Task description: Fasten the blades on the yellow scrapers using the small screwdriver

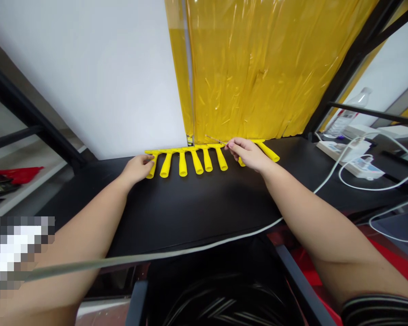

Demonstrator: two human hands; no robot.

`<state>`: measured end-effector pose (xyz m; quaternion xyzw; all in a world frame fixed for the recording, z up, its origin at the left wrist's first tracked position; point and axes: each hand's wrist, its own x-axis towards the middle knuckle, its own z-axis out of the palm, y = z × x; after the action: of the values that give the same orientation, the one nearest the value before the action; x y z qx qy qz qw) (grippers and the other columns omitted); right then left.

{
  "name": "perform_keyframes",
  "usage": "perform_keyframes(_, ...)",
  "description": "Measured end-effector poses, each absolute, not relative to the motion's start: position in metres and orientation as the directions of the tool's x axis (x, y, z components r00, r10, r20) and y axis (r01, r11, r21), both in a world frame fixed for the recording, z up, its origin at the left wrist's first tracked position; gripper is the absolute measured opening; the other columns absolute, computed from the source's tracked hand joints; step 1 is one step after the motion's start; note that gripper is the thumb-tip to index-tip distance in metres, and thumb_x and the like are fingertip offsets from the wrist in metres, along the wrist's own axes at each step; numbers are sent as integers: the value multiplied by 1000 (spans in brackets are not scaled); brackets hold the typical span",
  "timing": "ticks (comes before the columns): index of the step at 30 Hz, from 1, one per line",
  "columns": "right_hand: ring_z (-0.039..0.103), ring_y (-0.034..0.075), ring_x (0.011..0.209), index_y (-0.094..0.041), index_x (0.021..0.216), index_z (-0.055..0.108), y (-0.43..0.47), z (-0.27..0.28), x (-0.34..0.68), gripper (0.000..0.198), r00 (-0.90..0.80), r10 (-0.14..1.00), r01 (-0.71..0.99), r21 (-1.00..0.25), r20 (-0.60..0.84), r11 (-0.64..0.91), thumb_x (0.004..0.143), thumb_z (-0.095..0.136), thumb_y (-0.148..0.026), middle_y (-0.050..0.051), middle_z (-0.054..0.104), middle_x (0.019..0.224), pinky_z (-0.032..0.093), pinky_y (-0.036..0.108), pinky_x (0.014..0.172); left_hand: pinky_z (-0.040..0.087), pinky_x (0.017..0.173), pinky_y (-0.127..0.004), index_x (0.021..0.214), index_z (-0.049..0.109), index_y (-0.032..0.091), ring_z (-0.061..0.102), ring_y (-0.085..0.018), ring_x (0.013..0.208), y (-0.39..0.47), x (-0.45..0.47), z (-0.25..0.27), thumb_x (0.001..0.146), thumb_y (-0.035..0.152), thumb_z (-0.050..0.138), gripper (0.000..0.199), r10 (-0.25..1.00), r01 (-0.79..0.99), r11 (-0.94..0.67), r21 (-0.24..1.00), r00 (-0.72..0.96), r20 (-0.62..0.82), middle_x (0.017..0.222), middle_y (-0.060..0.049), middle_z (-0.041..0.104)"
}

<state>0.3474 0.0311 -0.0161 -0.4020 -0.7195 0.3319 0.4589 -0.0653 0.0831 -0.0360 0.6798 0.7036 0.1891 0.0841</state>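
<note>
Along the tabletop's far edge we see 8 yellow tubes. Our left hand touches the leftmost; we cannot tell whether it grips. Our right hand, partly hiding another, pinches a thin rod.

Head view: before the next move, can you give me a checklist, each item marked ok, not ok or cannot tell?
1. Left hand at the row's left end: ok, it is at the leftmost yellow piece.
2. Firm grip on that piece: cannot tell from this view.
3. Thin stick in hand: ok, the right hand holds one end.
4. Stick touching the row of yellow pieces: cannot tell, depth is unclear.
5. All yellow pieces fully visible: not ok, the right hand partly covers one.
6. White cable clear of the view of both arms: not ok, it crosses in front of the left forearm.
</note>
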Motion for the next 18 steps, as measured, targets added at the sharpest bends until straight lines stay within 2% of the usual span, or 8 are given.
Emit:
perform_keyframes(2, 56, 16, 75, -19, 92, 70, 28, -14, 349, 25, -327, 838, 369, -757, 437, 539, 96, 61, -42, 3, 61, 87, 46, 30, 71, 57, 101, -45, 138, 70, 15, 73, -33, 109, 83, -67, -35, 90, 38, 53, 56, 989, 927, -3, 376, -53, 138, 122, -15, 75)
perform_keyframes(4, 58, 17, 82, -19, 92, 74, 23, -12, 350, 23, -458, 790, 420, -684, 407, 596, 93, 66, -41, 5, 64, 92, 46, 31, 77, 57, 100, -45, 137, 70, 15, 73, -33, 108, 83, -68, -36, 89, 38, 53, 56, 989, 928, -14, 373, -43, 143, 121, -14, 76)
perform_keyframes(8, 54, 15, 74, -19, 100, 78, 12, -13, 345, 24, -689, 713, 500, -630, 127, 595, 89, 71, -39, 3, 62, 85, 43, 29, 69, 57, 100, -46, 135, 71, 15, 73, -34, 108, 87, -72, -40, 88, 38, 53, 56, 987, 922, -35, 386, -28, 156, 121, -14, 76)
perform_keyframes(12, 53, 14, 69, -21, 101, 78, 10, -20, 335, 19, -715, 694, 625, -513, -77, 588, 88, 72, -33, 0, 58, 79, 39, 28, 65, 52, 108, -48, 131, 71, 17, 68, -34, 120, 86, -72, -42, 88, 40, 53, 53, 966, 900, -147, 410, 42, 255, 132, -14, 72)
perform_keyframes(15, 54, 14, 70, -20, 108, 76, 0, -10, 326, 24, -686, 719, 678, -455, -109, 577, 87, 74, -32, 0, 61, 82, 40, 27, 65, 45, 117, -48, 135, 67, 19, 61, -32, 132, 79, -68, -40, 91, 51, 53, 56, 911, 833, -362, 418, 223, 346, 144, -12, 65)
perform_keyframes(18, 56, 15, 72, -19, 106, 76, -37, 18, 320, 22, -712, 697, 645, -471, -85, 601, 89, 73, -33, 2, 64, 85, 43, 27, 65, 38, 123, -46, 136, 66, 20, 56, -31, 138, 70, -63, -36, 89, 61, 56, 63, 863, 778, -497, 384, 397, 312, 148, -10, 62)
